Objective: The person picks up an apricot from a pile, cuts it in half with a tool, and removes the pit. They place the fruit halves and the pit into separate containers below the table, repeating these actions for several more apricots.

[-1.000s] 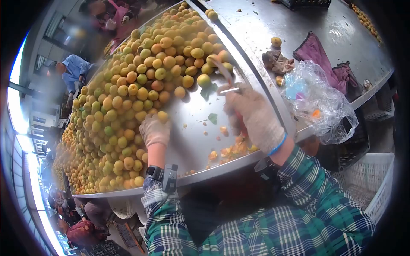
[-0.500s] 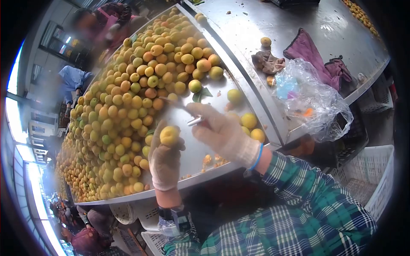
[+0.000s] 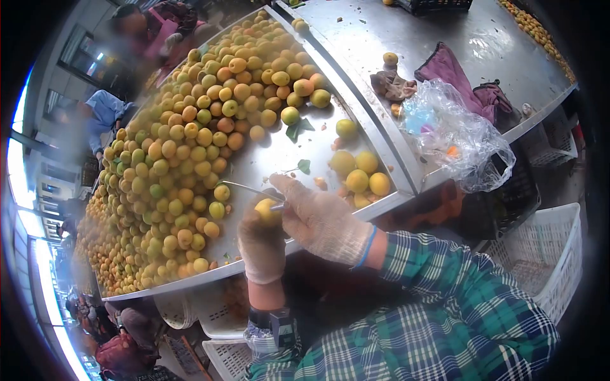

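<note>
My left hand, in a pale work glove, is closed around a yellow apricot near the table's front edge. My right hand, gloved too with a blue band at the wrist, grips a small knife. Its thin blade points left above the held apricot, and the silver handle end shows right at the fruit. A large heap of yellow-green and orange apricots covers the left of the metal table. Several apricots lie apart to the right of my hands.
A raised metal rim divides the table from a second metal surface. On that lie a clear plastic bag, a purple cloth and a crumpled glove. White crates stand below. Other people are at the left and far side.
My left hand has shifted slightly right and turned with the apricot. My right hand has lowered, bringing the knife down from above to the fruit. The view has shifted slightly.
</note>
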Tool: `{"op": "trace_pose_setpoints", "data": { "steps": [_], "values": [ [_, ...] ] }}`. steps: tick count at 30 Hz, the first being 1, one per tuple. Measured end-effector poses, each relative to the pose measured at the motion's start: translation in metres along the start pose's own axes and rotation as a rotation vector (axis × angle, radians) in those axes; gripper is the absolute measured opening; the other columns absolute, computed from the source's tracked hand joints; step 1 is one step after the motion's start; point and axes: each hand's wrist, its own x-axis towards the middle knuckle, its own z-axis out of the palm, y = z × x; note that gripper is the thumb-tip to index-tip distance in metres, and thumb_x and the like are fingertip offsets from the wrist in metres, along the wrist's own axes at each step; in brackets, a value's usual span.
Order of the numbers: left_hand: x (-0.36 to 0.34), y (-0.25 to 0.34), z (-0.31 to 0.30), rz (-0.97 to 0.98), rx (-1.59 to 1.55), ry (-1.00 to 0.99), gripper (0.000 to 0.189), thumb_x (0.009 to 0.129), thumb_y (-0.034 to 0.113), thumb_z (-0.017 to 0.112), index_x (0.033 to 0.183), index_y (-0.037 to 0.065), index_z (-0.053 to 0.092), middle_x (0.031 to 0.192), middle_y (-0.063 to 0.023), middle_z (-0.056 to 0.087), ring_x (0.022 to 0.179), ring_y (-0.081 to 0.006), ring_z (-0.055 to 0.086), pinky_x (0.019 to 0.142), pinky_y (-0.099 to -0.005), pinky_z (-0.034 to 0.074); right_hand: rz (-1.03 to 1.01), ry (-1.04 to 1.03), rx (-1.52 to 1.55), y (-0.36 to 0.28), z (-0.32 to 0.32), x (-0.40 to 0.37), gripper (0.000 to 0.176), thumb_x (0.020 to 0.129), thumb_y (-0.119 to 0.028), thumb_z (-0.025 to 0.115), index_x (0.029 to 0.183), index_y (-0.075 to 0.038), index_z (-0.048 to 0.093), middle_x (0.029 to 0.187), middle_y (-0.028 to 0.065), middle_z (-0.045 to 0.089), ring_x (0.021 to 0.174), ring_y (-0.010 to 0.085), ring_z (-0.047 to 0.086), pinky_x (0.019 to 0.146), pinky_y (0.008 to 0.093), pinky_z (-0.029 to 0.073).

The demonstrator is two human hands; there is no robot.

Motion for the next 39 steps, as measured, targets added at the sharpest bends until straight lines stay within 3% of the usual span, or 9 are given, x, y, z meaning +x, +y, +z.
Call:
{"op": "trace_pose_setpoints", "data": {
  "steps": [2,4,7,22,27,31,33,36,39],
  "values": [
    [0.000,0.002,0.000,0.013,-0.108,-0.030,0.049,0.093,0.037,0.045,0.124,-0.001,0.051,0.123,-0.0147,0.055,0.116,-0.0260,0.053,0.101,-0.0386,0.043,0.002,-0.004,0.011,0.000,0.005,0.001,0.054,0.085,-0.015,0.056,0.134,-0.005,0.035,0.102,0.0235,0.063,0.084,0.0430,0.063,0.070,0.0501,0.051],
    [-0.002,0.010,0.006,0.190,0.668,0.034,0.052,0.095,0.045,0.043,0.121,0.000,0.052,0.116,-0.0133,0.058,0.111,-0.0248,0.056,0.098,-0.0367,0.045,0.001,-0.017,0.027,0.000,0.009,0.004,0.054,0.085,-0.015,0.056,0.134,-0.005,0.035,0.102,0.0236,0.063,0.084,0.0432,0.063,0.070,0.0506,0.051],
    [0.002,0.009,-0.004,-0.055,-0.075,0.141,0.053,0.096,0.050,0.046,0.113,0.001,0.056,0.105,-0.0108,0.061,0.100,-0.0211,0.058,0.090,-0.0326,0.047,0.012,-0.035,0.065,0.000,0.012,0.008,0.055,0.085,-0.015,0.056,0.134,-0.006,0.034,0.102,0.0241,0.063,0.084,0.0429,0.063,0.069,0.0509,0.051],
    [-0.010,0.006,0.017,0.196,0.427,0.397,0.055,0.099,0.050,0.040,0.091,-0.001,0.059,0.079,-0.0051,0.060,0.070,-0.0125,0.056,0.068,-0.0261,0.047,0.175,-0.031,-0.080,-0.013,0.036,-0.009,0.055,0.083,-0.017,0.060,0.133,-0.006,0.038,0.088,0.0246,0.063,0.079,0.0425,0.063,0.067,0.0490,0.051],
    [-0.001,0.009,-0.010,0.615,1.290,0.159,0.020,0.091,0.014,0.058,0.102,-0.003,0.057,0.080,-0.0070,0.061,0.072,-0.0148,0.059,0.066,-0.0275,0.049,0.275,-0.118,0.107,-0.004,0.044,-0.006,0.053,0.082,-0.013,0.058,0.131,-0.004,0.040,0.087,0.0251,0.064,0.079,0.0421,0.063,0.066,0.0464,0.051],
    [0.004,0.006,-0.032,0.628,1.145,0.010,0.031,0.081,-0.001,0.063,0.111,-0.004,0.054,0.081,-0.0057,0.061,0.073,-0.0178,0.061,0.069,-0.0276,0.051,0.247,-0.111,0.265,0.001,0.049,-0.007,0.051,0.085,-0.021,0.055,0.132,-0.006,0.040,0.084,0.0267,0.063,0.070,0.0425,0.064,0.059,0.0506,0.051],
    [0.002,0.007,-0.035,0.595,1.154,-0.009,0.024,0.087,0.010,0.062,0.107,-0.003,0.055,0.081,-0.0059,0.060,0.073,-0.0180,0.060,0.067,-0.0271,0.051,0.799,-0.556,0.704,-0.034,0.013,0.004,0.055,0.086,-0.023,0.054,0.136,-0.004,0.037,0.091,0.0292,0.062,0.080,0.0459,0.063,0.070,0.0509,0.051],
    [0.003,0.006,-0.033,0.037,0.030,0.290,0.044,0.097,0.045,0.049,0.097,0.001,0.055,0.080,-0.0076,0.058,0.067,-0.0153,0.055,0.060,-0.0255,0.049,0.822,-0.550,0.784,-0.034,0.012,0.003,0.060,0.089,-0.029,0.053,0.139,-0.001,0.032,0.095,0.0308,0.062,0.084,0.0484,0.062,0.076,0.0529,0.050],
    [0.008,0.005,-0.014,0.042,-0.068,0.489,0.046,0.097,0.047,0.049,0.099,0.001,0.055,0.079,-0.0063,0.058,0.066,-0.0142,0.054,0.060,-0.0245,0.049,0.276,-0.174,0.328,-0.008,0.041,-0.013,0.065,0.092,-0.035,0.052,0.142,-0.001,0.027,0.095,0.0320,0.062,0.082,0.0482,0.062,0.073,0.0556,0.049]
  ]
}}
